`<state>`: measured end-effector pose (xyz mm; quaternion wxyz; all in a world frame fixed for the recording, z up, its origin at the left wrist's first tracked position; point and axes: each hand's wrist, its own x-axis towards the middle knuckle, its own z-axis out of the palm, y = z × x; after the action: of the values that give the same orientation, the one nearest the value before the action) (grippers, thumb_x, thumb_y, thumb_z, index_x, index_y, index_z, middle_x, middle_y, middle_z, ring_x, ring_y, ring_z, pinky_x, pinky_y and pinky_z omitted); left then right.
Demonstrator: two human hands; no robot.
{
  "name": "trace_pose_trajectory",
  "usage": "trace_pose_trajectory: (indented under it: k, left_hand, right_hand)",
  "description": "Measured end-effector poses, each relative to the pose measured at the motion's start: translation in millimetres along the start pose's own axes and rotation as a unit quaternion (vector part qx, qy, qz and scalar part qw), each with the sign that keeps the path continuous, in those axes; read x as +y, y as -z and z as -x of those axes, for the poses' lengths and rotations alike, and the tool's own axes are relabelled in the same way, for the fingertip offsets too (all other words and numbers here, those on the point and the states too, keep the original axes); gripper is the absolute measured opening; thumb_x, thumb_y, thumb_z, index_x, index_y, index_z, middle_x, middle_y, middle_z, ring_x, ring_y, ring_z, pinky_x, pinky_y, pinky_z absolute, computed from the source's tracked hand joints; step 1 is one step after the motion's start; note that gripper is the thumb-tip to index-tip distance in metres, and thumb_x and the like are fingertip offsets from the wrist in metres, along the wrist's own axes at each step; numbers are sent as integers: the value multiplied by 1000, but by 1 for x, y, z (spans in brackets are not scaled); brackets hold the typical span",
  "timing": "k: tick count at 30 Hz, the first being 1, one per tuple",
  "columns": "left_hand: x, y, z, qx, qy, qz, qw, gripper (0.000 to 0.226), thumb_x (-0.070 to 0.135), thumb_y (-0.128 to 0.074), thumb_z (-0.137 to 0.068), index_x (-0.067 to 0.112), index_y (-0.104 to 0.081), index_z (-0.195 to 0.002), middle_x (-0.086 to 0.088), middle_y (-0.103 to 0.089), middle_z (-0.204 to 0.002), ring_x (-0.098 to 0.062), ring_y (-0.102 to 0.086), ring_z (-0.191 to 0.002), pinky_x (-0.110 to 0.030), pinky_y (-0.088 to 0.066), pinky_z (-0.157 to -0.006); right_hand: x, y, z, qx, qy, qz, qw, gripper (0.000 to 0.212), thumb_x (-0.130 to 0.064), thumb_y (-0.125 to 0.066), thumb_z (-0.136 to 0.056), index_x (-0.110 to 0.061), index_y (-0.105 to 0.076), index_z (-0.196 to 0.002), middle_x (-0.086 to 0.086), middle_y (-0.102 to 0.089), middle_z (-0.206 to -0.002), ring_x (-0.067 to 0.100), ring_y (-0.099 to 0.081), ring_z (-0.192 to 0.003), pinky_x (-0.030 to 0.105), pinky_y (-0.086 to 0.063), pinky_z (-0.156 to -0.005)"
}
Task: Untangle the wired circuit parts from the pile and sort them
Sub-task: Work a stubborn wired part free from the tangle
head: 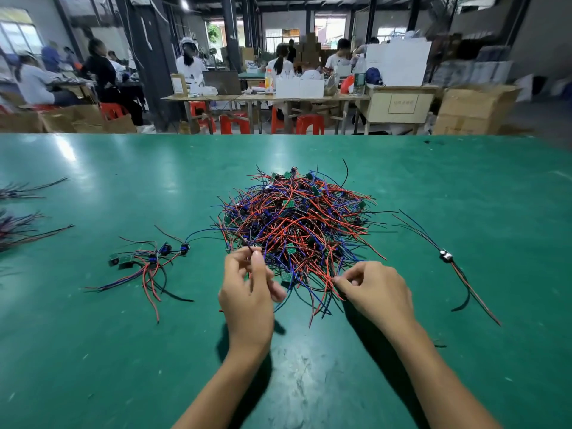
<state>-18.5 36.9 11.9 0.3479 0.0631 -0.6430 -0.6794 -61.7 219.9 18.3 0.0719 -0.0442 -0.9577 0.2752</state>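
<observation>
A: Why do you pinch wires at the near edge of the pile (297, 230)?

B: Your left hand (247, 292) and right hand (376, 291) each pinch a wire to tug one part free. Sorted ones (148, 258) lie left.

Pile before the hands, sorted parts at both sides

The pile (295, 230) lay just beyond both hands; a small group (148, 258) lay left, one part (447, 257) right.
</observation>
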Motion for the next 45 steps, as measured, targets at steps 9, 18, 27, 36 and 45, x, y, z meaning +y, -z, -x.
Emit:
trace_pose_trajectory:
  k: [9, 18, 27, 36, 45]
  left_hand:
    - [-7, -4, 7, -115, 24, -49, 992, 9, 25, -51, -105, 18, -57, -102, -1, -61, -63, -19, -40, -42, -29, -33, -42]
    - [0, -11, 8, -219, 190, 74, 954, 24, 24, -47, -106, 9, -65, -109, -4, -62, -76, -9, -33, -47, -17, -22, -42]
    - [5, -3, 2, -236, 241, 124, 933, 13, 27, -64, -95, 19, -71, -102, 7, -62, -75, -6, -38, -58, -22, -25, -55]
    - [5, 0, 1, -202, 175, 80, 960, 6, 17, -62, -99, 12, -64, -97, -3, -70, -79, -3, -36, -49, -13, -28, -45]
    - [6, -1, 2, -257, 188, 95, 943, 3, 20, -63, -97, 18, -66, -97, -10, -73, -78, -8, -38, -46, -13, -31, -43]
  right_hand:
    - [-9, 23, -3, -64, -80, -487, 867, 14, -22, -63, -99, -11, -69, -94, -3, -66, -63, 3, -55, -47, 18, -49, -47]
    - [-24, 25, 6, -225, -31, -635, 739, 23, -31, -74, -80, -18, -77, -99, -3, -59, -69, 4, -53, -55, 14, -50, -52]
    - [-37, 2, 21, -208, 124, -510, 825, 18, -11, -63, -97, -20, -74, -108, -1, -73, -79, 6, -63, -73, 13, -47, -62]
    - [-38, 1, 18, -100, 79, -434, 892, 14, -25, -60, -100, -21, -73, -100, -5, -71, -72, 8, -67, -71, 27, -49, -80]
    - [-33, -4, 16, -118, 88, -403, 903, 22, -30, -57, -103, -23, -77, -104, -11, -77, -99, 5, -69, -101, 23, -49, -93]
